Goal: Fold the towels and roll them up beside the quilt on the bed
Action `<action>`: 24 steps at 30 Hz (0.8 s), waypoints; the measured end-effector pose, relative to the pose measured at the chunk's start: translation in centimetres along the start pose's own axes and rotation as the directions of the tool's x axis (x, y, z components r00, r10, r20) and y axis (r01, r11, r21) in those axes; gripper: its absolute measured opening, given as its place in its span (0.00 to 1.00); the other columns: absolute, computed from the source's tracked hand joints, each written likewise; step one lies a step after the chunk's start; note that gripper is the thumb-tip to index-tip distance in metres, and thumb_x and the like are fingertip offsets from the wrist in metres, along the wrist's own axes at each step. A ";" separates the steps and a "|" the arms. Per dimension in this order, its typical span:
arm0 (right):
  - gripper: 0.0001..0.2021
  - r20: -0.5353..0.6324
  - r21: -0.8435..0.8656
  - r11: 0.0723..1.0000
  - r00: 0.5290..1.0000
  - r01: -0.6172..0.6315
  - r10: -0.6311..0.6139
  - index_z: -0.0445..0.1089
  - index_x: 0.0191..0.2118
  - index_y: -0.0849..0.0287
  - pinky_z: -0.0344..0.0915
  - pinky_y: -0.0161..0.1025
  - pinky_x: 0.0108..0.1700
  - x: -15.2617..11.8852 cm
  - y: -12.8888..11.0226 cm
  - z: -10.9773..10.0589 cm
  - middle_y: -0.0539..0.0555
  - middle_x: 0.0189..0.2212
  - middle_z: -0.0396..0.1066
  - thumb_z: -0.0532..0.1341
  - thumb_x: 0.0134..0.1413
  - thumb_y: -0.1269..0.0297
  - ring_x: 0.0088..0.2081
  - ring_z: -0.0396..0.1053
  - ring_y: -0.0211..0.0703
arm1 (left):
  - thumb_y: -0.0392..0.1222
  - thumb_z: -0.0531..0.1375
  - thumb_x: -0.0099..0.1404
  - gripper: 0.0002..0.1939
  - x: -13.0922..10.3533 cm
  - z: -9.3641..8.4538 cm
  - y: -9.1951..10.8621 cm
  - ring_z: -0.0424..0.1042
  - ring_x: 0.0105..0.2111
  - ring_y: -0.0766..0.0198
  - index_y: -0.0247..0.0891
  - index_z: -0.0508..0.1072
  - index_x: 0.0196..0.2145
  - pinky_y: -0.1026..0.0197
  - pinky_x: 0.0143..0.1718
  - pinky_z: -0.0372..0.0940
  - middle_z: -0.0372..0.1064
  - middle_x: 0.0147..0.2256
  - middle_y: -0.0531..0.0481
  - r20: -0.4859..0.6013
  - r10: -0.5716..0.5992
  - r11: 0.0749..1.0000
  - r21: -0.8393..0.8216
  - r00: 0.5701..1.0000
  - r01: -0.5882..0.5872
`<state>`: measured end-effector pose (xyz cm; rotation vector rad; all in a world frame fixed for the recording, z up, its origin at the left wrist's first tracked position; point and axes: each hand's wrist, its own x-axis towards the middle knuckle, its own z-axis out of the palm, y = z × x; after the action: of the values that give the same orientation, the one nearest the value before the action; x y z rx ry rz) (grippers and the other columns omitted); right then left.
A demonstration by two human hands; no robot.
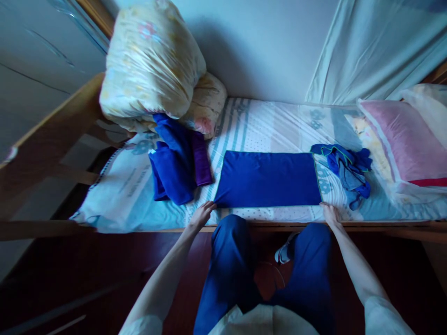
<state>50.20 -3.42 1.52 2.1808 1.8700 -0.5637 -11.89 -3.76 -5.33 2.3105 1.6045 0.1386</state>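
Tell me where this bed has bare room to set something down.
Bare sheet lies between the flat blue cloth and the wall, and left of the folded blue cloth. It's crowded right, where crumpled blue cloth lies near the pink pillow.

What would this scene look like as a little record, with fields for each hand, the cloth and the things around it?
Left hand: holding the near left corner of the spread blue cloth
Right hand: at that cloth's near right corner
Cloth: roughly rectangular, laid out on the bed, thin green edging
To its left: folded blue fabric, purple cloth, bulky pale quilt
To its right: crumpled blue heap, then pink pillow
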 end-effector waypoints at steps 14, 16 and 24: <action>0.21 0.124 -0.196 0.976 0.985 -0.093 0.118 0.79 0.53 0.66 0.69 0.46 0.59 -2.1 -4.5 -1.5 0.71 0.51 0.78 0.52 0.64 0.80 0.57 0.75 0.57 | 0.39 0.53 0.67 0.12 1.6 -0.1 5.0 0.72 0.42 0.51 0.40 0.76 0.32 0.54 0.42 0.64 0.76 0.35 0.41 -0.072 -0.156 0.986 0.049 0.985 0.160; 0.21 0.141 -0.227 0.969 0.981 -0.102 0.136 0.79 0.51 0.65 0.67 0.48 0.60 -1.9 -6.8 -1.5 0.71 0.51 0.78 0.52 0.64 0.80 0.60 0.73 0.58 | 0.38 0.51 0.69 0.13 3.0 0.9 6.7 0.72 0.41 0.52 0.39 0.76 0.36 0.54 0.43 0.63 0.76 0.36 0.41 -0.152 -0.186 0.982 0.012 0.971 0.190; 0.27 -0.114 0.153 0.911 0.923 0.383 -0.368 0.59 0.71 0.68 0.49 0.56 0.73 1.6 -21.0 2.3 0.68 0.73 0.53 0.51 0.69 0.70 0.75 0.49 0.55 | 0.39 0.52 0.68 0.09 3.6 7.0 8.8 0.68 0.41 0.48 0.37 0.72 0.35 0.48 0.47 0.59 0.70 0.33 0.40 -0.343 -0.398 0.918 -0.160 0.851 0.364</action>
<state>29.48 0.67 0.59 1.9720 2.3928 -0.7394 -0.91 -4.62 -9.49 1.9269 2.1595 0.5674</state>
